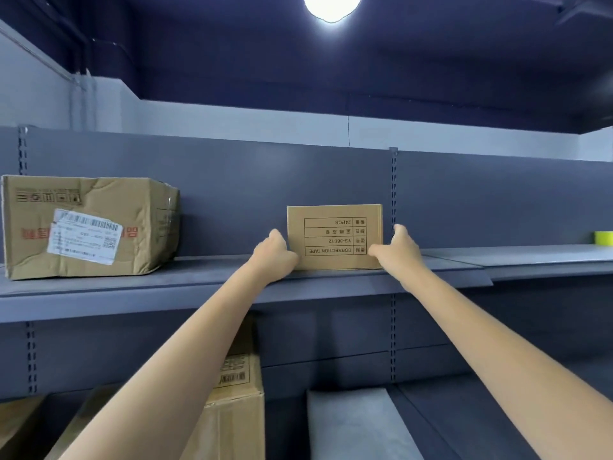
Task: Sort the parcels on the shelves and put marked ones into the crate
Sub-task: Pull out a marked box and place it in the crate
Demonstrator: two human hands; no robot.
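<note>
A single round ceiling lamp (332,6) blows out to pure white at top centre, leaving the dark ceiling dim. Light on the grey shelf (199,277) is even and soft; wide-angle bowing bends its edges, and fine print is slightly blurred.
</note>
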